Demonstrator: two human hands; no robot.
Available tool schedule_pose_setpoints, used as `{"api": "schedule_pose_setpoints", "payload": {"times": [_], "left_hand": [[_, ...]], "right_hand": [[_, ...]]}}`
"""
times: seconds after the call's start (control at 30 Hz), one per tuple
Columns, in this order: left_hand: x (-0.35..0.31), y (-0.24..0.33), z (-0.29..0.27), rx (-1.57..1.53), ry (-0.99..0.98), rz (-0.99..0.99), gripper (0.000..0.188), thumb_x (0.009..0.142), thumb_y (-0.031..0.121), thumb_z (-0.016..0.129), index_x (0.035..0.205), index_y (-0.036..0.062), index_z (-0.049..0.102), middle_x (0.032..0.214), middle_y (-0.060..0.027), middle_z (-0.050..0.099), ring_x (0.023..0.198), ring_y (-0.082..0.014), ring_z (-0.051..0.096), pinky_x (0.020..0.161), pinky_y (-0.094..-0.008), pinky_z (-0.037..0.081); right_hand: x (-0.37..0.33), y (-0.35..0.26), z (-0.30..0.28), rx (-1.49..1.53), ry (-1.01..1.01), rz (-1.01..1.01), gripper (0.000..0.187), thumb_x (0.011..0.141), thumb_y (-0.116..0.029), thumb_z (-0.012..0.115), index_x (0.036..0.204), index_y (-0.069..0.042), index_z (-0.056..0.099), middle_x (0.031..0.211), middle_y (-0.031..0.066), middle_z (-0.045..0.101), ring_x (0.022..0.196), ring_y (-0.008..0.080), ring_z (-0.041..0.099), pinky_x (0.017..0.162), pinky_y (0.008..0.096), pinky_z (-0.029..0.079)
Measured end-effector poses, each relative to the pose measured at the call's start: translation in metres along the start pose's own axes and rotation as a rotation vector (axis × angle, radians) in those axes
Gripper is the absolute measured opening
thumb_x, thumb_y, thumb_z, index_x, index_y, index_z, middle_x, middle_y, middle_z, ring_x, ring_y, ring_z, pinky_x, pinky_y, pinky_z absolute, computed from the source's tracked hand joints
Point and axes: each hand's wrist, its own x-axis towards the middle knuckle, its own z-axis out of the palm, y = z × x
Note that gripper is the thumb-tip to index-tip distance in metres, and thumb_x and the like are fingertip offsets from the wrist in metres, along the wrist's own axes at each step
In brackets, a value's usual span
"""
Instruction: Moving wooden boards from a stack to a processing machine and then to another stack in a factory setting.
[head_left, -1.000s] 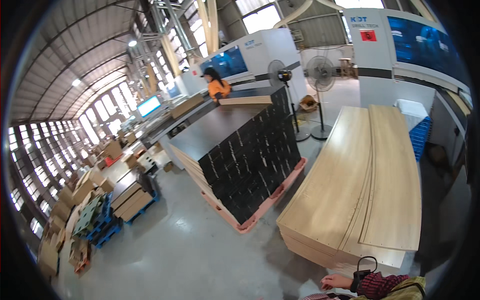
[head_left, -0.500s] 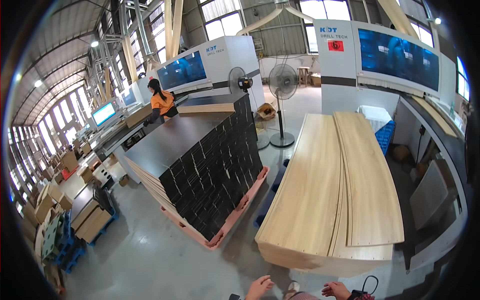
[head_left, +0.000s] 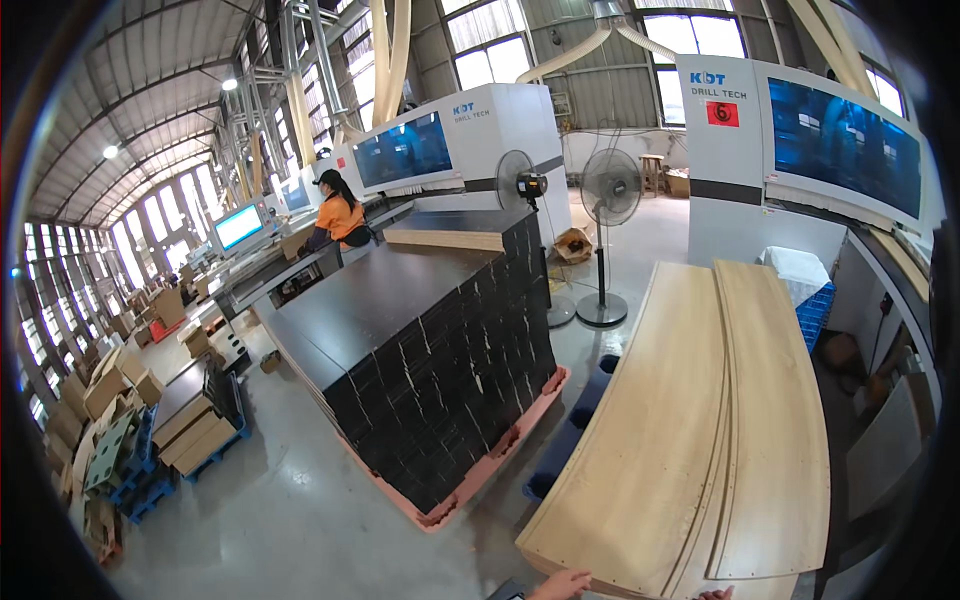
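Note:
A stack of light wood-grain panels (head_left: 640,420) lies in front of me, with a narrower wood panel (head_left: 768,430) on top along its right side. My left hand (head_left: 562,585) is at the stack's near left corner, fingers stretched toward the front edge; whether they touch it, I cannot tell. At the lower rim, by the narrower panel's near end, only the fingertips of my right hand (head_left: 715,594) show, the rest being cut off. Left of the wood stack rises a tall stack of black panels (head_left: 440,390) on a pink pallet (head_left: 500,455).
Two standing fans (head_left: 610,188) stand beyond the stacks, before white drilling machines (head_left: 725,150). A co-worker in an orange top (head_left: 341,220) is at a machine on the far left. Blue crates (head_left: 816,315) stand at right, low panel piles (head_left: 195,430) at left.
The view has shifted, and the stacks sit lower and further right in it. My hands are now closer to the wood stack's near edge, the right one mostly out of view.

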Motion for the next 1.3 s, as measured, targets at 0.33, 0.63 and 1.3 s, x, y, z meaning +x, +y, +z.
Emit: {"api": "schedule_pose_setpoints", "payload": {"times": [0.33,0.63,1.3], "left_hand": [[0.097,-0.030,-0.030,0.301,-0.284,-0.069,0.040,0.084,0.031,0.048,0.110,0.0006,0.054,0.083,-0.0063,0.062,0.074,-0.0139,0.058,0.067,-0.0263,0.046],[0.101,0.072,-0.061,0.144,-0.339,-0.181,0.040,0.084,0.018,0.049,0.119,0.0002,0.046,0.089,-0.0088,0.062,0.072,-0.0122,0.058,0.065,-0.0234,0.046],[0.082,0.060,-0.058,0.342,-0.358,-0.141,0.044,0.082,0.023,0.050,0.117,-0.0037,0.048,0.087,-0.0072,0.060,0.074,-0.0108,0.055,0.066,-0.0235,0.046]], "right_hand": [[0.021,0.001,0.035,0.241,0.079,-0.102,0.020,0.090,-0.024,0.041,0.088,-0.007,0.051,0.070,0.0080,0.054,0.059,0.0213,0.052,0.057,0.0308,0.047],[0.041,-0.003,0.077,0.088,0.385,-0.196,0.029,0.088,-0.029,0.042,0.100,-0.002,0.040,0.088,0.0164,0.055,0.072,0.0268,0.061,0.053,0.0300,0.049],[0.082,-0.041,0.096,-1.871,0.775,-0.408,0.052,0.088,-0.025,0.040,0.130,0.003,0.029,0.137,0.0245,0.020,0.127,0.0361,0.022,0.102,0.0432,0.021]]}}
